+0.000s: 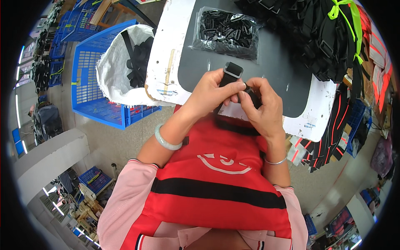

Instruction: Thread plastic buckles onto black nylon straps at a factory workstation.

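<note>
Close above the near edge of the table, my left hand (208, 93) is closed around a black webbing strap (227, 81). A black plastic buckle (233, 70) sits at the strap's upper end, just beyond my fingers. My right hand (266, 104), close beside the left, pinches a black part of the strap between thumb and fingers. Exactly how that part runs behind the fingers is hidden. Farther back lies an open clear plastic bag (227, 34) filled with many small black buckles.
A dark grey mat (287, 89) covers most of the white table (164, 62). Black straps with buckles (308, 37), tied with a neon-yellow band (334, 11), heap up at the back right. Left of the table, a blue crate (89, 89) holds a white sack (110, 68) with black straps.
</note>
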Demonstrator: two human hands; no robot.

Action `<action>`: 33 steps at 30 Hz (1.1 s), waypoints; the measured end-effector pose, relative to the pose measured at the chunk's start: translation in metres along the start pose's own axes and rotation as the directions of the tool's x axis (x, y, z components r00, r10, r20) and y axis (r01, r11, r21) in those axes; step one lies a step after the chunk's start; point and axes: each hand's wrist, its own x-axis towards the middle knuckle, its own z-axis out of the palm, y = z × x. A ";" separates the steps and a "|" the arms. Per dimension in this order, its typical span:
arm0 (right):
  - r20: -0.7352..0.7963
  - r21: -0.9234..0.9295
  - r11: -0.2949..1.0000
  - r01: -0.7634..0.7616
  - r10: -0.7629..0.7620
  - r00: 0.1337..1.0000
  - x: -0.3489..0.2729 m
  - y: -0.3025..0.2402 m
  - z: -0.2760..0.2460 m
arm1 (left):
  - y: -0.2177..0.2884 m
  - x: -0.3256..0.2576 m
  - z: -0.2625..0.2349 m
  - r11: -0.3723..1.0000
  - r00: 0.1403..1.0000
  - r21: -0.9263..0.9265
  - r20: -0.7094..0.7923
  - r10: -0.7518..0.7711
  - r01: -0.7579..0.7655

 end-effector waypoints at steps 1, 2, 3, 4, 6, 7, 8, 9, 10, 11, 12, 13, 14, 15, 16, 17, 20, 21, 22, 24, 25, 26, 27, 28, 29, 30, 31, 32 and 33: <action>0.058 -0.033 0.999 -0.028 0.030 0.998 0.000 -0.001 -0.004 | 0.002 -0.002 0.001 0.998 1.000 0.057 -0.006 0.027 -0.026; 0.059 -0.031 0.999 -0.025 0.027 0.998 0.000 -0.001 -0.007 | 0.002 -0.004 0.001 0.998 1.000 0.059 -0.008 0.028 -0.027; 0.096 0.015 0.997 -0.079 0.077 0.992 -0.001 -0.001 -0.010 | 0.002 -0.005 0.001 0.996 0.999 0.080 0.024 0.025 -0.027; 0.136 0.059 0.989 -0.133 0.124 0.983 0.000 -0.002 -0.011 | 0.003 -0.005 0.000 0.994 0.998 0.102 0.055 0.021 -0.027; 0.079 0.196 0.969 -0.149 0.136 0.988 0.000 -0.006 -0.005 | 0.007 -0.001 0.002 0.990 0.999 0.132 0.014 0.051 -0.053; 0.025 0.328 0.932 -0.156 0.156 0.987 -0.001 -0.007 -0.002 | 0.008 0.000 0.003 0.984 0.996 0.161 -0.027 0.081 -0.076; 0.024 0.328 0.931 -0.158 0.158 0.987 -0.002 -0.004 -0.002 | 0.007 0.000 0.003 0.984 0.997 0.161 -0.026 0.079 -0.074; 0.028 0.300 0.944 -0.137 0.135 0.990 -0.002 0.002 -0.001 | 0.007 0.000 0.002 0.982 0.996 0.168 0.003 0.088 -0.087; 0.032 0.272 0.955 -0.116 0.111 0.993 -0.001 0.006 -0.002 | 0.006 -0.001 0.002 0.980 0.995 0.174 0.032 0.097 -0.101; 0.033 0.272 0.955 -0.117 0.112 0.993 0.000 0.008 -0.005 | 0.010 -0.002 0.002 0.980 0.995 0.173 0.031 0.096 -0.099; 0.088 0.192 0.980 -0.051 0.034 0.995 0.000 0.011 -0.009 | 0.017 -0.004 0.002 0.983 0.997 0.165 -0.003 0.080 -0.078; 0.149 0.115 0.993 0.022 -0.040 0.988 0.000 0.012 -0.012 | 0.024 -0.006 0.001 0.986 0.997 0.156 -0.037 0.065 -0.058; 0.148 0.115 0.993 0.021 -0.038 0.988 -0.003 0.014 -0.012 | 0.029 -0.007 -0.004 0.991 0.995 0.109 -0.049 0.084 -0.079; 0.154 0.220 0.974 -0.062 0.028 0.988 -0.005 0.016 -0.012 | 0.033 -0.007 -0.007 0.988 0.990 0.081 -0.045 0.137 -0.133; 0.167 0.321 0.936 -0.143 0.092 0.982 -0.007 0.016 -0.011 | 0.034 -0.006 -0.008 0.987 0.990 0.077 -0.017 0.143 -0.141; 0.167 0.325 0.936 -0.135 0.084 0.982 -0.008 0.012 -0.013 | 0.033 -0.006 -0.009 0.986 0.989 0.074 0.012 0.149 -0.149; 0.337 0.780 0.458 -0.427 0.268 0.903 -0.008 0.001 -0.014 | 0.027 -0.007 0.000 0.970 0.969 -0.084 0.070 0.236 -0.230; 0.332 0.784 0.456 -0.420 0.263 0.906 -0.008 0.002 -0.014 | 0.028 -0.009 -0.002 0.970 0.969 -0.077 0.073 0.238 -0.232; 0.365 0.796 0.410 -0.445 0.261 0.894 -0.009 0.004 -0.014 | 0.027 -0.011 -0.004 0.975 0.971 -0.101 0.119 0.207 -0.196; 0.397 0.807 0.363 -0.467 0.253 0.882 -0.011 0.011 -0.015 | 0.023 -0.012 -0.008 0.969 0.957 -0.203 0.222 0.186 -0.142; 0.439 0.813 0.303 -0.497 0.242 0.865 -0.014 0.014 -0.017 | 0.023 -0.012 -0.010 0.969 0.957 -0.199 0.221 0.187 -0.144; 0.480 0.815 0.242 -0.527 0.229 0.847 -0.015 0.016 -0.017 | 0.023 -0.012 -0.012 0.968 0.939 -0.227 0.299 0.169 -0.102; 0.480 0.816 0.240 -0.527 0.229 0.847 -0.014 0.015 -0.017 | 0.022 -0.012 -0.014 0.966 0.915 -0.252 0.375 0.150 -0.055; 0.510 0.810 0.211 -0.546 0.205 0.836 -0.014 0.012 -0.018 | 0.017 -0.011 -0.016 0.951 0.908 -0.305 0.388 0.162 -0.039; 0.539 0.803 0.183 -0.567 0.181 0.823 -0.013 0.010 -0.019 | 0.016 -0.011 -0.017 0.952 0.908 -0.304 0.387 0.159 -0.036; 0.538 0.804 0.180 -0.567 0.183 0.822 -0.013 0.009 -0.020 | 0.016 -0.010 -0.019 0.943 0.887 -0.334 0.432 0.162 -0.010; 0.558 0.795 0.171 -0.582 0.170 0.812 -0.012 0.009 -0.021 | 0.014 -0.009 -0.020 0.932 0.865 -0.362 0.474 0.167 0.018; 0.577 0.786 0.162 -0.597 0.156 0.802 -0.011 0.009 -0.021 | 0.011 -0.009 -0.021 0.932 0.865 -0.362 0.474 0.163 0.022; 0.578 0.785 0.158 -0.599 0.158 0.800 -0.011 0.010 -0.021 | 0.008 -0.008 -0.022 0.921 0.846 -0.387 0.504 0.174 0.041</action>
